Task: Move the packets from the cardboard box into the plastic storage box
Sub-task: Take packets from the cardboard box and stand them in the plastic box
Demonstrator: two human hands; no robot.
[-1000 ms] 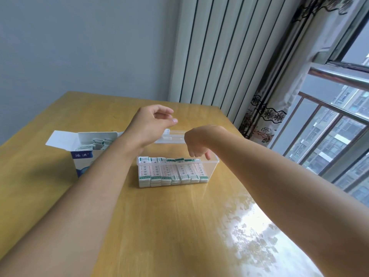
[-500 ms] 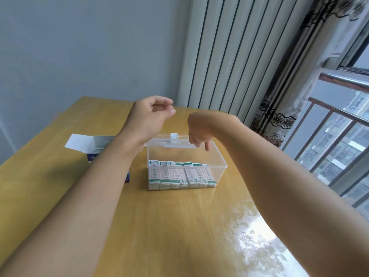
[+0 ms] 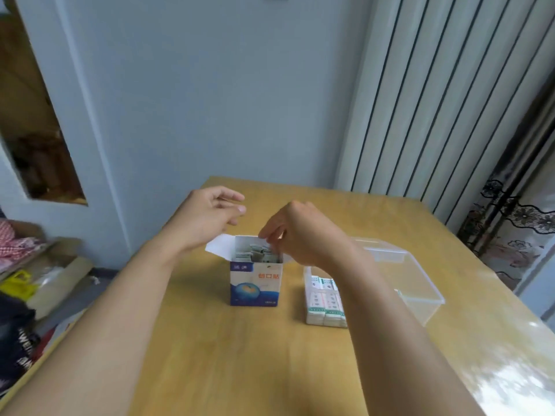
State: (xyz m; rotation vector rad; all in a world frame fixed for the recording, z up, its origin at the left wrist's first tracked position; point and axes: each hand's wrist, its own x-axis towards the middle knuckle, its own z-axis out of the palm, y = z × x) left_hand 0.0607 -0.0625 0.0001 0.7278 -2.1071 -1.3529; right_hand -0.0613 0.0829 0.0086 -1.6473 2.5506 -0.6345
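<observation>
- A wooden table (image 3: 240,355) is seen from above, and two bare arms are stretched out over it from the near edge.
- A bright, shiny patch is seen on the table at the near right.
- A clear tub (image 3: 420,283) is set on the table to the right, partly hidden by the right arm.
- A neat row of packets (image 3: 322,298) is packed inside the tub at its left end, with green and white tops showing.
- The tub's lid is tipped open at the back.
- A blue and white box (image 3: 255,283) is stood upright just left of the tub, apart from it, with its white flaps folded open.
- More packets are seen inside the box, loose and jumbled.
- The right hand (image 3: 303,235) is held over the open top of the box, with its fingers (image 3: 270,234) curled down at the rim.
- Something thin looks pinched in those fingers, but it is too blurred for the grip to be told.
- The left hand (image 3: 207,216) is held in the air just behind and left of the box, with fingers loosely spread and nothing in it.
- Past the table, a pale blue wall is seen, with a white ribbed panel on the right.
- A patterned curtain (image 3: 516,217) is hung at the far right.
- On the floor at the left, bags and cloth are piled up.
</observation>
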